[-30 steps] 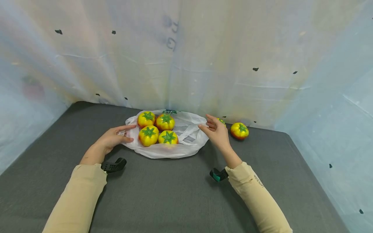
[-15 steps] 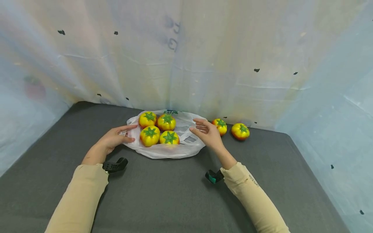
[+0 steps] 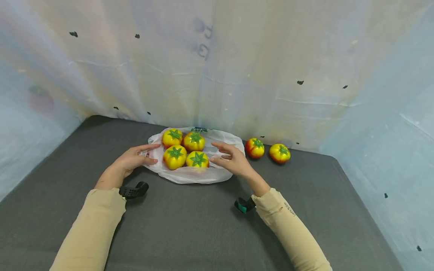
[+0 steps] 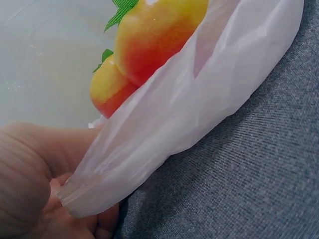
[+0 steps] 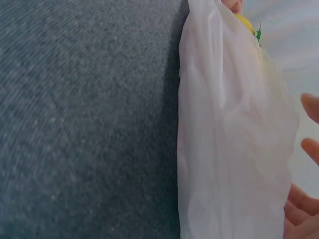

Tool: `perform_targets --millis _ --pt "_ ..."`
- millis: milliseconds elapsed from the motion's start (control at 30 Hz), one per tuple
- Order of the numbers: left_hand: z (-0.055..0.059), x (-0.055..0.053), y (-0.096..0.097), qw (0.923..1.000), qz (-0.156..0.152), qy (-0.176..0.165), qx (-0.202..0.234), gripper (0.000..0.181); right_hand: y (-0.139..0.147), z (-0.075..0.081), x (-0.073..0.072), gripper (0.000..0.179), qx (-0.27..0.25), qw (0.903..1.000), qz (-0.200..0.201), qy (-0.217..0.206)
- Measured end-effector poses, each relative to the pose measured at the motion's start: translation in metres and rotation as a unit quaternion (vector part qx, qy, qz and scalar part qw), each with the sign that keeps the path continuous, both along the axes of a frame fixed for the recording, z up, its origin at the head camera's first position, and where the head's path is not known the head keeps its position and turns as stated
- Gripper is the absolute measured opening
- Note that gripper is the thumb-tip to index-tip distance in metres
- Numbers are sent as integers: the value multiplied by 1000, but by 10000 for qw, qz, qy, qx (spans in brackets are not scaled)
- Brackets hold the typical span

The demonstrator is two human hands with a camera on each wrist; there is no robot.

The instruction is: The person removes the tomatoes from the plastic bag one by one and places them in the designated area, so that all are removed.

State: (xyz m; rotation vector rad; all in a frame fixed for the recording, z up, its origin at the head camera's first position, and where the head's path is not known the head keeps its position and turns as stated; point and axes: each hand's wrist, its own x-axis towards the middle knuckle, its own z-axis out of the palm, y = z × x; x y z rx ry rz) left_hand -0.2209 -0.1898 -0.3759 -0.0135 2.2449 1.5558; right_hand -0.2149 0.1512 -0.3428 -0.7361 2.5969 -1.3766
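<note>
A white plastic bag point(image 3: 234, 140) lies spread open near the back of the grey table, with several yellow-red tomatoes point(image 3: 174, 157) with green tops inside. My left hand point(image 3: 130, 158) is at the bag's left end; in the left wrist view, the bag's edge point(image 4: 149, 139) runs between thumb and fingers, so it holds the bag there. Above the bag's right half hovers my right hand point(image 3: 234, 160), fingers apart and holding nothing. Two tomatoes sit outside the bag on the right, a nearer one point(image 3: 255, 148) and a farther one point(image 3: 279, 153).
A translucent plastic sheet point(image 3: 254, 67) with black marks hangs behind the table point(image 3: 190, 226) and along both sides. Each wrist wears a dark band point(image 3: 133, 190). A blurred red shape point(image 3: 41, 101) shows on the left sheet.
My right hand has moved left from the bag's right rim to over its opening, uncovering the nearer outside tomato. The left hand and the tomatoes in the bag stay put.
</note>
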Motion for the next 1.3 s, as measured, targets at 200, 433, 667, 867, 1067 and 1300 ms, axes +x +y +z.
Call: perform_targets --millis 200,433,667,867,1067,1300 --pt "0 0 -2 10000 -15 8 -14 73 -8 -3 -1 53 -56 9992 361 -166" --pt "-1 -1 0 10000 39 53 -5 72 -16 -5 -1 52 -29 9982 546 -243" --pt "-4 -1 1 9999 101 58 6 71 -20 -11 -4 47 -126 9974 683 -212" --pt "-4 -1 -1 9999 94 45 -13 71 -23 -14 -4 47 -228 9960 846 -168" --pt "-4 -1 0 9999 134 23 -30 72 -23 -16 -4 47 -148 9966 775 -217" --pt "-5 -1 0 9999 156 -3 68 73 -26 -17 -6 50 19 9978 614 -234"
